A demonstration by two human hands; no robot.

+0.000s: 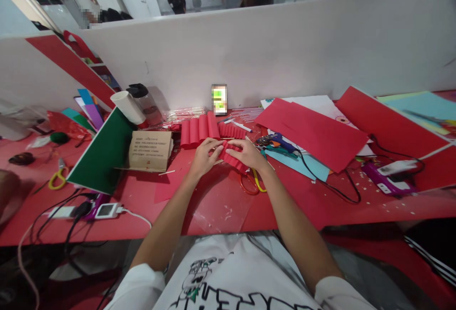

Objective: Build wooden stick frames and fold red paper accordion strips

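Observation:
Between my two hands is a piece of pleated red paper (235,162), its folds running down toward the table. My left hand (205,157) pinches its left end, and my right hand (250,154) grips it from above and the right. Just beyond them stand several red paper rolls (198,129) side by side, with another pleated red strip (232,130) to their right. Scissors with red-orange and yellow handles (248,184) lie under my right wrist. Thin white sticks (167,173) lie near my left hand.
To the left are a cardboard box (150,151), a green board (103,155), a bottle (144,103) and a power strip (101,205). A lit phone (219,99) leans on the partition. Rightward lie a glue gun (280,140) with its cord, red sheets (313,132) and a purple power strip (386,179).

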